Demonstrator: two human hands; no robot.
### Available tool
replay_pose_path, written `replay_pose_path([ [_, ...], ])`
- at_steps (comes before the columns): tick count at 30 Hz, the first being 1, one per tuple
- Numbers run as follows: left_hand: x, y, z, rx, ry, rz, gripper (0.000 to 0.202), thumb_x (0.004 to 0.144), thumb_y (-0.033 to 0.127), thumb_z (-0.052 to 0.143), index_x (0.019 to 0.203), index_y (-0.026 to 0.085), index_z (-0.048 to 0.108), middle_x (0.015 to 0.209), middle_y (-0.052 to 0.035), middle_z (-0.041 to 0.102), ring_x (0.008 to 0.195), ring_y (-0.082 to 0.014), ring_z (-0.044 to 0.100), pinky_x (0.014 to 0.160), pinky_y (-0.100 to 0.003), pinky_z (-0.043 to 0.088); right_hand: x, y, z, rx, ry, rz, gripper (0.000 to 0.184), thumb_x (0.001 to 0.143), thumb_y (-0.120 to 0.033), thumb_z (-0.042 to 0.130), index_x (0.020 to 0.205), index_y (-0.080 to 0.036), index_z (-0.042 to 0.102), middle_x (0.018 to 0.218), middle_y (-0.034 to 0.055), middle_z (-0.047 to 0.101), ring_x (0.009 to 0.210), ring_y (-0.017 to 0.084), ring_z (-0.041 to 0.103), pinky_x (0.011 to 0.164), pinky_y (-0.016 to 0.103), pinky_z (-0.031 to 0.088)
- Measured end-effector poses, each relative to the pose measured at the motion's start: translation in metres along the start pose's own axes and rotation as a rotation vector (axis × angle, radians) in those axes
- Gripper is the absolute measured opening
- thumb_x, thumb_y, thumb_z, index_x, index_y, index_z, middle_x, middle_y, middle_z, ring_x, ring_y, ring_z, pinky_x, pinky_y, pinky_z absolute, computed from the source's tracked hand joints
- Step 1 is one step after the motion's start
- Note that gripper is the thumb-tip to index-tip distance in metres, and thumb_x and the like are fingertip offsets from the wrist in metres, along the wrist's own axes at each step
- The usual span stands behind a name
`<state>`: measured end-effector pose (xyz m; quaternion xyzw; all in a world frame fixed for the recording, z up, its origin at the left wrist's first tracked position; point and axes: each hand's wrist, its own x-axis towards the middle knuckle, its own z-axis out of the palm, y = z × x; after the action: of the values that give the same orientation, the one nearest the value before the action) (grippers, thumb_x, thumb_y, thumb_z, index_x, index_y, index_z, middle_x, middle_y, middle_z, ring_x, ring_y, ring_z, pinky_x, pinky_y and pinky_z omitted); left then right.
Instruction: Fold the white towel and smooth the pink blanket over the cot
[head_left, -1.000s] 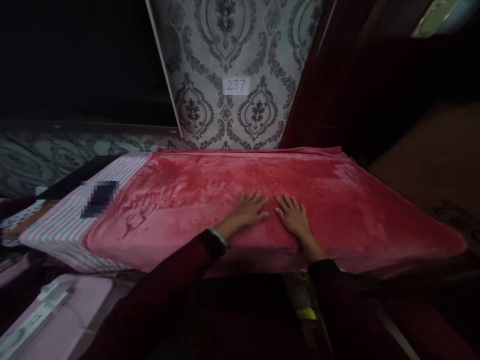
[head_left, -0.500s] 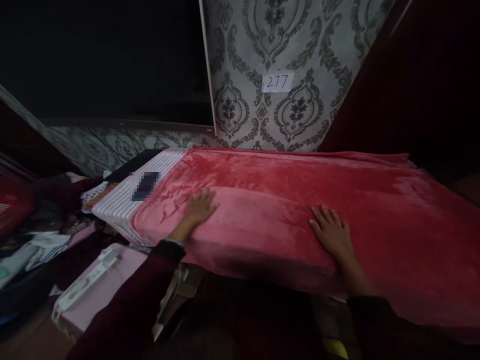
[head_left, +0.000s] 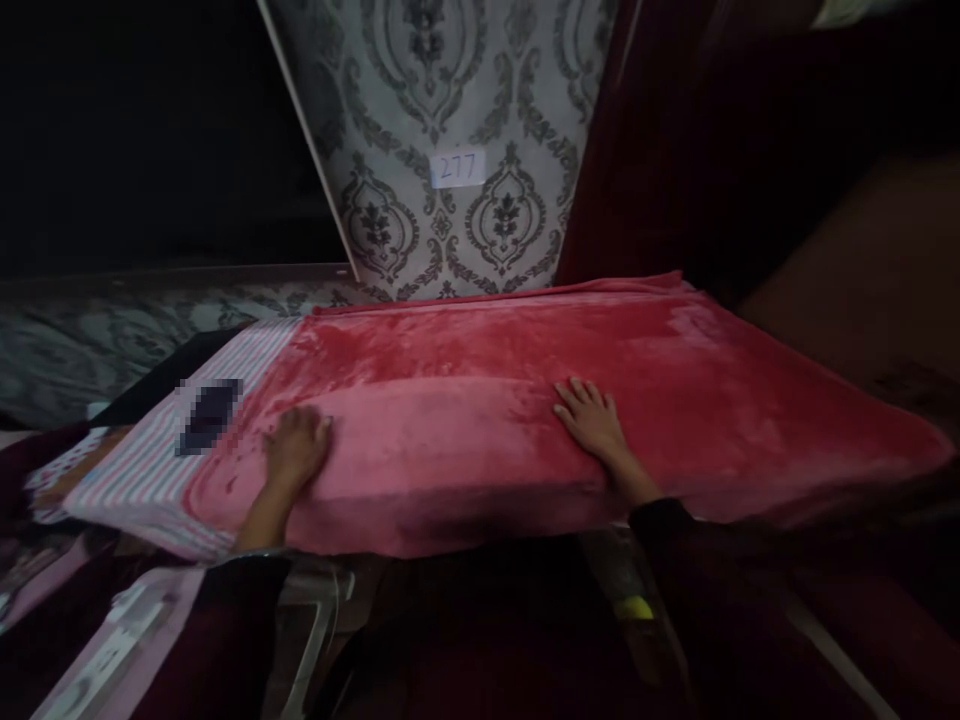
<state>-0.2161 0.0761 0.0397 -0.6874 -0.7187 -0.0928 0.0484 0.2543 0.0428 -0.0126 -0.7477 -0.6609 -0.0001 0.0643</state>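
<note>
Best to smooth lightly with the open left hand (head_left: 294, 448), brace the red blanket (head_left: 442, 430) beneath both palms with the open right hand (head_left: 594, 420), and stop short of the striped cloth (head_left: 139, 465) farther left.

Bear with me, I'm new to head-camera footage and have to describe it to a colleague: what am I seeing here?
There is no machine here: these are a person's own bare hands. Every picture comes from one camera worn on the head, looking forward and down. A red blanket covers most of the surface, with a striped cloth showing at its left end. On that cloth lies a dark, pixelated thing I cannot identify. The left hand and right hand both rest palm down on the blanket, fingers spread, holding nothing.
</note>
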Motion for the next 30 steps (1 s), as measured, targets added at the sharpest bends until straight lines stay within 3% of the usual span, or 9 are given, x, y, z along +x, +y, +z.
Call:
replay_pose_path([
  [4,0.017,0.106,0.014,-0.060,-0.138,0.300,0.059,0.100,0.051,0.042,0.151,0.022,0.051,0.162,-0.0114,0.044,0.153,-0.0300,0.033,0.121,-0.052,0.031,-0.001,-0.003,-0.011,0.010,-0.034,0.017,0.056,0.108,-0.044,0.030,0.160,-0.026,0.039,0.170,0.0071,0.028,0.156,0.032,0.024,0.123,0.058,0.023],
  [6,0.023,0.156,0.017,-0.083,-0.250,0.499,0.065,0.100,0.048,0.043,0.159,0.018,0.039,0.170,-0.0136,0.028,0.158,-0.0313,0.023,0.125,-0.056,0.023,0.000,-0.003,-0.017,0.026,-0.053,0.023,0.055,0.108,-0.042,0.031,0.160,-0.026,0.038,0.170,0.0071,0.027,0.156,0.031,0.023,0.124,0.058,0.022],
  [9,0.031,0.207,0.021,-0.096,-0.230,0.565,0.067,0.102,0.044,0.041,0.162,0.015,0.032,0.171,-0.0167,0.021,0.159,-0.0337,0.019,0.126,-0.060,0.017,0.001,-0.010,-0.024,0.076,-0.082,0.035,0.056,0.108,-0.041,0.031,0.162,-0.024,0.035,0.170,0.0091,0.025,0.157,0.031,0.022,0.123,0.061,0.022],
  [15,0.036,0.222,0.049,-0.018,-0.074,0.546,0.061,0.104,0.041,0.036,0.161,0.019,0.036,0.169,-0.0145,0.030,0.158,-0.0324,0.022,0.126,-0.062,0.015,-0.002,-0.062,-0.017,0.144,-0.071,-0.363,0.060,0.107,-0.049,0.036,0.163,-0.029,0.031,0.170,0.0071,0.025,0.158,0.028,0.017,0.126,0.057,0.015],
  [18,0.038,0.217,0.055,-0.008,-0.068,0.556,0.060,0.104,0.039,0.035,0.161,0.020,0.036,0.168,-0.0134,0.030,0.158,-0.0319,0.023,0.126,-0.061,0.019,0.009,-0.062,-0.011,0.159,-0.098,-0.514,0.061,0.106,-0.054,0.036,0.163,-0.033,0.030,0.170,0.0033,0.027,0.157,0.026,0.021,0.127,0.055,0.016],
  [21,0.039,0.218,0.053,0.004,-0.085,0.540,0.060,0.105,0.040,0.035,0.162,0.021,0.035,0.169,-0.0124,0.029,0.158,-0.0317,0.023,0.126,-0.060,0.020,0.028,-0.010,-0.014,0.088,-0.087,-0.357,0.055,0.106,-0.049,0.036,0.159,-0.034,0.039,0.168,0.0019,0.031,0.156,0.029,0.024,0.125,0.058,0.018],
  [24,0.040,0.220,0.051,0.021,-0.089,0.533,0.060,0.105,0.040,0.035,0.162,0.021,0.035,0.170,-0.0114,0.028,0.158,-0.0315,0.024,0.126,-0.060,0.020,0.033,0.084,-0.021,0.006,-0.046,-0.019,0.057,0.105,-0.042,0.034,0.161,-0.029,0.037,0.170,0.0051,0.028,0.156,0.031,0.023,0.122,0.061,0.025],
  [27,0.041,0.221,0.051,0.022,-0.086,0.539,0.060,0.104,0.040,0.036,0.162,0.021,0.035,0.169,-0.0117,0.028,0.157,-0.0325,0.025,0.125,-0.061,0.021,0.006,0.184,-0.023,-0.044,-0.044,0.344,0.059,0.104,-0.041,0.027,0.159,-0.025,0.042,0.167,0.0109,0.034,0.153,0.035,0.028,0.117,0.068,0.029],
  [30,0.042,0.221,0.052,0.023,-0.076,0.536,0.060,0.104,0.039,0.037,0.161,0.020,0.037,0.169,-0.0124,0.030,0.156,-0.0330,0.026,0.124,-0.061,0.022,-0.033,0.252,-0.026,-0.025,0.026,0.650,0.062,0.104,-0.045,0.024,0.157,-0.020,0.043,0.166,0.0159,0.034,0.152,0.039,0.029,0.114,0.073,0.029],
])
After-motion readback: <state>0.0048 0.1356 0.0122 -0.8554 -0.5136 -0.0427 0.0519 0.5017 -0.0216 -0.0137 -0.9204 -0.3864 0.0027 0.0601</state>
